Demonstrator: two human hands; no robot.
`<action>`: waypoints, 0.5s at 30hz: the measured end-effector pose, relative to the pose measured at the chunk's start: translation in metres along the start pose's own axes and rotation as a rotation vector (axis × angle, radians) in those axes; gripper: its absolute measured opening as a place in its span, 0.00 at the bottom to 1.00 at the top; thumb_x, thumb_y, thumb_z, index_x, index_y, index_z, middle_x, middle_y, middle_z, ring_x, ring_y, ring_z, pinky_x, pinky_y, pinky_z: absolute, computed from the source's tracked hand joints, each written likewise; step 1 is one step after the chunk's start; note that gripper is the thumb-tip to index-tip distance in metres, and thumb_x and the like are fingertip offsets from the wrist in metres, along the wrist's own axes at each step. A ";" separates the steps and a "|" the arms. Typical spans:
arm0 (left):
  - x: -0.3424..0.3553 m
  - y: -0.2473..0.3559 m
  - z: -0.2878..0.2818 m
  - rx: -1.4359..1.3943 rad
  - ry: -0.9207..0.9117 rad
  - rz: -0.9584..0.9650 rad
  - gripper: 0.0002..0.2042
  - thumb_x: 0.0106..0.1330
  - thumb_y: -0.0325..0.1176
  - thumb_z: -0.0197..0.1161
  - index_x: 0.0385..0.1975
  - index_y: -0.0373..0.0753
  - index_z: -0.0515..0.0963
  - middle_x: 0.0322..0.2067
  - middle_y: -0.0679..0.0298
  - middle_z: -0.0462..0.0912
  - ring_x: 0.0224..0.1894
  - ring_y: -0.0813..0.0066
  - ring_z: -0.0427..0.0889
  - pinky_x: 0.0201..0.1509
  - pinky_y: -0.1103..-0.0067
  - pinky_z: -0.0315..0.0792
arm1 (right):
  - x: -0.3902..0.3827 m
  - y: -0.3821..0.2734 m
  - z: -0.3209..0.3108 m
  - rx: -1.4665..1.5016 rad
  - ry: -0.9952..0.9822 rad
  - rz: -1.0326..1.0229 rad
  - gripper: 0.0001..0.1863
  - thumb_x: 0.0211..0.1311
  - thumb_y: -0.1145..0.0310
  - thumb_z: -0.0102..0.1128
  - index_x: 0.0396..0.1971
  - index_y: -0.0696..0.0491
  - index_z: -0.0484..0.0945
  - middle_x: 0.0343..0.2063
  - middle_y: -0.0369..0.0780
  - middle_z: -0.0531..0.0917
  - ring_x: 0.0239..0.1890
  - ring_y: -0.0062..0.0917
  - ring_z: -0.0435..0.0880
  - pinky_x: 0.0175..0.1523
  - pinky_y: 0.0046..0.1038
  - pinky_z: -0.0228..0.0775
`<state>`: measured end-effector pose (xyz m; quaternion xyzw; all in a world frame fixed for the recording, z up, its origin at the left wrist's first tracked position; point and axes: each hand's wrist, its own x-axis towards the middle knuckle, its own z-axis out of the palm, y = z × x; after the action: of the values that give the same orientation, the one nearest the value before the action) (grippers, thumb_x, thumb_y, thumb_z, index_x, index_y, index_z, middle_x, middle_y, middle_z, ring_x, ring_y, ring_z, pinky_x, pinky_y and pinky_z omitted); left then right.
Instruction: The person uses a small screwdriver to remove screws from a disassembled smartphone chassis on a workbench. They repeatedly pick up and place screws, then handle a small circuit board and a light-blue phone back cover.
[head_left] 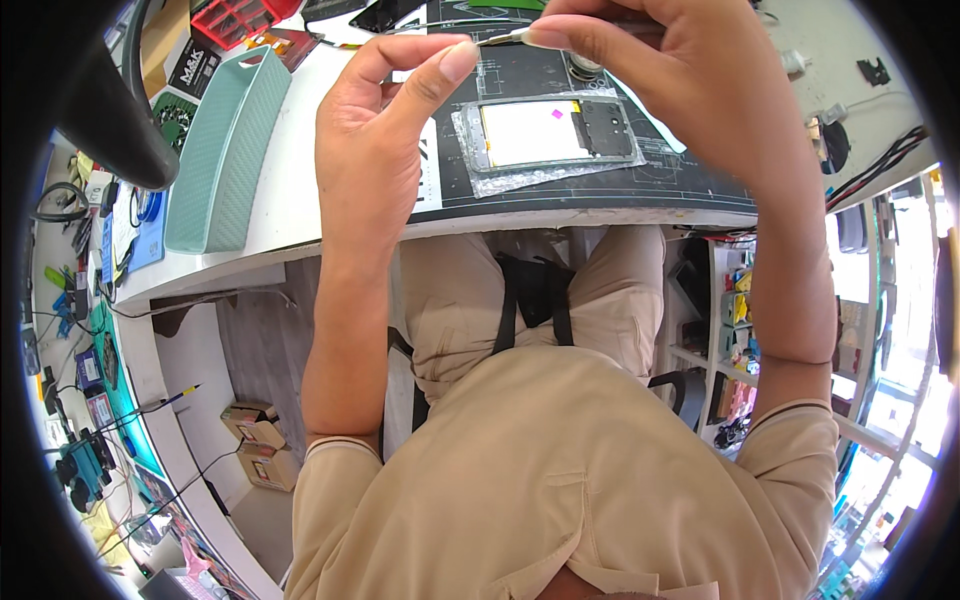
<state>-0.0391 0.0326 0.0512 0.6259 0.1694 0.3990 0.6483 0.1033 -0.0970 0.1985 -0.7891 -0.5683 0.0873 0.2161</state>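
Above the desk my hands meet at the tip of a slim pen-like tool (504, 38); its exact kind is hard to make out. My right hand (690, 85) is closed round it, thumb near its front end. On the left, my left hand (378, 120) pinches thumb and forefinger together at the tool's tip; whether a tiny piece sits between them does not show. Below them an opened phone (612, 128), with a white battery and a dark inner cover, lies on bubble wrap (540, 182). Neither hand touches it.
A dark printed work mat (690, 190) covers part of the white desk. Left of it stands a long grey-green tray (225, 165), beside a black curved object (120, 120). A red plastic rack (232, 20) is at the back left. Black cables (880, 165) run along the right.
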 end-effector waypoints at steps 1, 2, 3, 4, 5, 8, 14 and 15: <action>-0.001 -0.004 -0.007 0.101 -0.003 0.030 0.10 0.68 0.40 0.77 0.41 0.43 0.90 0.42 0.72 0.88 0.49 0.80 0.75 0.56 0.79 0.68 | 0.002 -0.002 -0.001 -0.053 -0.003 -0.097 0.08 0.66 0.69 0.71 0.34 0.59 0.88 0.29 0.42 0.87 0.34 0.31 0.84 0.41 0.31 0.75; -0.001 -0.010 -0.016 0.202 -0.008 0.059 0.10 0.67 0.40 0.78 0.41 0.43 0.90 0.43 0.72 0.88 0.52 0.78 0.73 0.59 0.77 0.67 | 0.004 -0.004 -0.002 -0.106 0.000 -0.194 0.08 0.66 0.69 0.70 0.34 0.59 0.88 0.29 0.43 0.87 0.35 0.33 0.85 0.43 0.32 0.76; -0.001 -0.015 -0.021 0.302 -0.013 0.087 0.09 0.66 0.40 0.78 0.40 0.44 0.90 0.43 0.72 0.87 0.55 0.75 0.72 0.62 0.74 0.66 | 0.006 0.020 0.010 -0.126 0.117 -0.462 0.07 0.64 0.70 0.70 0.33 0.59 0.88 0.29 0.43 0.88 0.36 0.35 0.86 0.44 0.32 0.76; 0.000 -0.017 -0.021 0.406 -0.016 0.117 0.09 0.65 0.40 0.78 0.39 0.44 0.91 0.43 0.73 0.87 0.57 0.72 0.70 0.63 0.72 0.64 | 0.012 0.030 0.017 -0.186 0.139 -0.599 0.07 0.63 0.71 0.69 0.31 0.60 0.88 0.29 0.44 0.88 0.37 0.37 0.86 0.45 0.33 0.77; 0.001 -0.019 -0.021 0.511 -0.021 0.147 0.09 0.65 0.40 0.78 0.39 0.44 0.91 0.43 0.73 0.87 0.60 0.69 0.68 0.65 0.70 0.63 | 0.018 0.037 0.022 -0.248 0.171 -0.734 0.07 0.61 0.71 0.69 0.30 0.60 0.87 0.29 0.44 0.88 0.38 0.38 0.86 0.46 0.34 0.77; 0.005 -0.029 -0.024 0.769 -0.062 0.216 0.09 0.64 0.39 0.78 0.39 0.43 0.90 0.43 0.73 0.86 0.63 0.62 0.65 0.67 0.67 0.63 | 0.047 0.036 0.037 -0.517 -0.033 -0.808 0.07 0.56 0.72 0.68 0.27 0.61 0.87 0.29 0.46 0.88 0.41 0.40 0.86 0.48 0.35 0.77; 0.006 -0.042 -0.027 0.902 -0.169 0.045 0.07 0.68 0.34 0.71 0.42 0.43 0.91 0.49 0.71 0.86 0.64 0.60 0.66 0.71 0.64 0.64 | 0.077 0.035 0.067 -0.579 -0.177 -0.900 0.09 0.55 0.70 0.66 0.25 0.60 0.88 0.31 0.48 0.89 0.39 0.41 0.86 0.48 0.37 0.78; 0.005 -0.045 -0.030 0.896 -0.183 0.050 0.08 0.69 0.33 0.69 0.44 0.43 0.91 0.49 0.70 0.86 0.64 0.59 0.66 0.72 0.65 0.64 | 0.080 0.037 0.071 -0.564 -0.184 -0.897 0.09 0.56 0.70 0.66 0.25 0.60 0.89 0.31 0.49 0.89 0.39 0.41 0.86 0.47 0.37 0.78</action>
<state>-0.0434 0.0613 0.0052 0.8812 0.2521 0.2449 0.3161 0.1351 -0.0145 0.1272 -0.4856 -0.8675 -0.1008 -0.0388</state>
